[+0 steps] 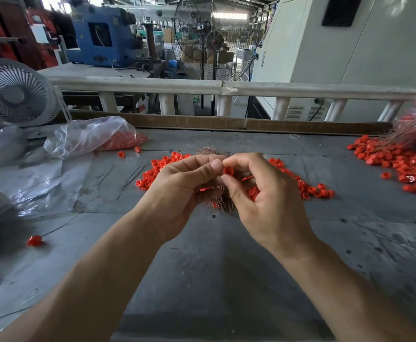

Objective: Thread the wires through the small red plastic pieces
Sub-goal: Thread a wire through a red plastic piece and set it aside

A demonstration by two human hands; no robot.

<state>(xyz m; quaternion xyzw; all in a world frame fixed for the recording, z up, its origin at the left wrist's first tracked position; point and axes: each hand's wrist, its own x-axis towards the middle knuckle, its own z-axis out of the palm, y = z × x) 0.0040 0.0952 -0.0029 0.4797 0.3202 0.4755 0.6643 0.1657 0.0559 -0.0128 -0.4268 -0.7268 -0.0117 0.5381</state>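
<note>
I pinch one red piece point(228, 170) between my right hand's point(258, 193) thumb and forefinger, above the grey table point(214, 267). My left hand point(182, 188) grips a wire bundle point(220, 202) beside it. Loose red pieces point(308, 188) lie beneath.

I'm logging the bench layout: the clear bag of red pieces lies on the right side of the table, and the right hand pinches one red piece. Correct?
Not quite. In the head view the clear bag of red pieces lies on the left side of the table. The right hand does pinch one red piece.
</note>
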